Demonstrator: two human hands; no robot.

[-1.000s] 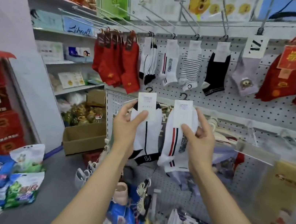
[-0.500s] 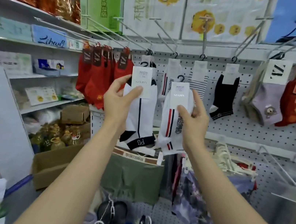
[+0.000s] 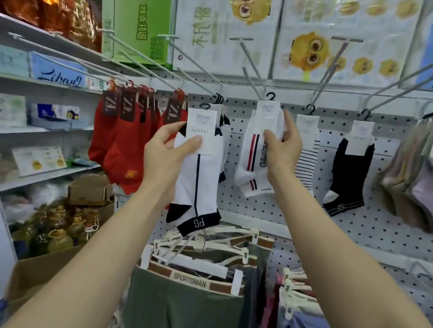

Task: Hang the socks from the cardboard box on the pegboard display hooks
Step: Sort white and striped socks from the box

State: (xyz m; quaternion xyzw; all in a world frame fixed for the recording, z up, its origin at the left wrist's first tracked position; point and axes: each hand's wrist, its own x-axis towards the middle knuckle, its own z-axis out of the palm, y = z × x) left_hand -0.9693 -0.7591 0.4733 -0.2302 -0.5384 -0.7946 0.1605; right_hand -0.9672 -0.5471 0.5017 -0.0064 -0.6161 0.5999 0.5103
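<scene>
Pinching socks (image 3: 198,178) in both hands' fingers (image 3: 195,141)

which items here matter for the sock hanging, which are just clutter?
Job:
left hand gripping PG sock
right hand holding striped sock
hooks
pegboard

Clutter:
red socks
black sock
shorts
bottle box

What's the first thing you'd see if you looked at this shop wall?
Two hands in the middle, each holding socks up to the pegboard: the left hand grips a white sock with black toe, the right hand a white sock with red stripes. Bright red socks hang at the left.
</scene>
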